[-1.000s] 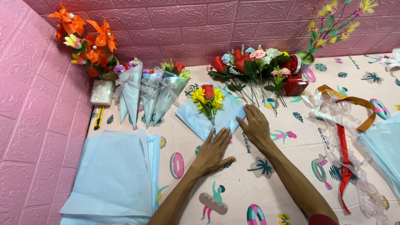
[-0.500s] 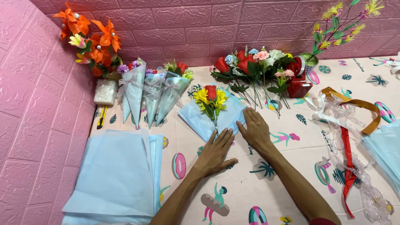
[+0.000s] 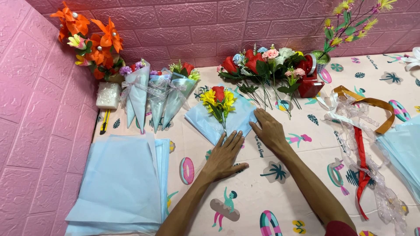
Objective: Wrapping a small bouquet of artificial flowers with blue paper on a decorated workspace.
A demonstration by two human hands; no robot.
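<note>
Landmark: pale blue wrapping sheet [image 3: 205, 124], lying as a diamond on the patterned table cover [image 3: 280, 192], below the pink brick wall [image 3: 197, 22].

On the sheet: small bunch of flowers [image 3: 218, 100], one red bloom over yellow ones, stems running down toward the sheet's lower corner.

Left hand [image 3: 224, 157]: flat, palm down, fingers spread and straight, grasping nothing. Fingertips rest on the sheet's lower corner, just beside the stem ends; the heel of the hand sits on the table cover below the sheet.

Right hand [image 3: 269, 130]: also flat and open, holding nothing. Fingers press at the sheet's right edge; whether they lie on the paper or just off it is hard to tell from this angle.

Left of the sheet: three finished cones [image 3: 153, 100] of flowers in the same blue paper, tied with sheer bows, tips pointing down. Further left, orange artificial flowers [image 3: 89, 39] against the wall, a white block [image 3: 107, 95] beneath them, and a yellow utility knife [image 3: 104, 122] at the table's edge.

Below-left of the sheet: stack of blue sheets [image 3: 122, 183], well apart from both hands.

Right of the sheet: loose red, pink and white flowers [image 3: 262, 63] with green stems, touching a red container [image 3: 310, 85]. Further right, tangled ribbons [image 3: 358, 131], red, brown and sheer, then another blue stack [image 3: 404, 148] at the frame edge
</note>
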